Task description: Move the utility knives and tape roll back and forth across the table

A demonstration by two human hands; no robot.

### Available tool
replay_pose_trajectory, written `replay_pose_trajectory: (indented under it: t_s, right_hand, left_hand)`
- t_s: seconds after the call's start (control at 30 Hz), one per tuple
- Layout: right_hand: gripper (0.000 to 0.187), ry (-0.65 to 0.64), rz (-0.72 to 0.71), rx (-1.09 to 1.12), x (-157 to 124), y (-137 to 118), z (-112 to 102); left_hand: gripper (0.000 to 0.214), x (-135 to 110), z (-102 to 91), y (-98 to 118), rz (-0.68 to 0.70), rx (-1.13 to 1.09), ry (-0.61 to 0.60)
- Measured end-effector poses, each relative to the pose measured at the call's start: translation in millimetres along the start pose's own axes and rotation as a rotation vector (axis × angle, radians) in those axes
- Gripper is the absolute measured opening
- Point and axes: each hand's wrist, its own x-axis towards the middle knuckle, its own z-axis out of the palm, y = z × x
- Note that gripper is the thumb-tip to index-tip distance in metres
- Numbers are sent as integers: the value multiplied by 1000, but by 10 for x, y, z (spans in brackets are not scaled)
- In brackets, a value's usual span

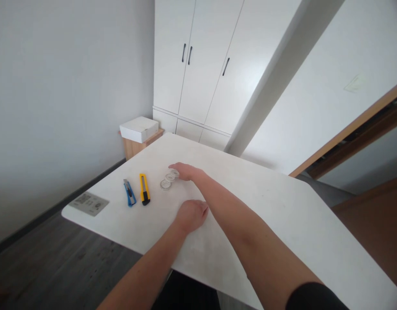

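Observation:
My right hand [186,172] reaches far across the white table [282,224], fingers stretched out flat beside three small clear round lids or dishes [169,178] lying in a row; its fingertips touch the farthest one. My left hand [192,215] rests on the tabletop nearer to me, fingers curled under, with nothing visible in it. Left of the clear rounds lie a yellow utility knife [144,189] and a blue utility knife [129,192], side by side.
A grey printed card [89,203] lies at the table's left corner. Beyond the table stand a white box [139,128] on a wooden stand and a white wardrobe [204,64]. Dark floor lies below the left edge.

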Motion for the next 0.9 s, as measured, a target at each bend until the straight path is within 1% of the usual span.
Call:
replay_pose_trajectory:
  t_s: [0.1, 0.17, 0.23, 0.3, 0.4, 0.53, 0.6, 0.73, 0.8, 0.9]
  right_hand:
    - [60, -69, -12, -61, 113, 12, -5]
    - [55, -58, 4, -67, 118, 8, -40]
    - [55, -31, 5, -33, 99, -22, -92]
    - [56, -36, -21, 8, 79, -78, -140]
    - [55, -105, -39, 9, 73, -184, -180]
    - [54, -174, -19, -10, 82, -285, -193]
    - [53, -170, 1, -21, 64, -320, -203]
    - [50, -102, 2, -57, -40, -428, -211]
    - [51, -82, -23, -72, -102, -507, -181]
    - [50, -94, -50, -114, -154, -615, -85]
  left_hand:
    - [34, 5, 11, -4, 6, -7, -1]
    - [34, 8, 8, -3, -1, -1, -6]
    - [34, 9, 1, -1, -11, 3, -14]
    - [34, 10, -6, 0, -15, -6, -22]
    - [37, 7, -2, -5, -5, -32, -24]
    - [38, 4, 23, -12, -18, -33, -33]
    - [39, 5, 33, -12, -22, -35, -36]
    - [39, 7, 41, -15, -18, -60, -29]
    - [38, 3, 43, -21, -17, -80, -34]
    - [36, -10, 44, -31, -35, -130, -35]
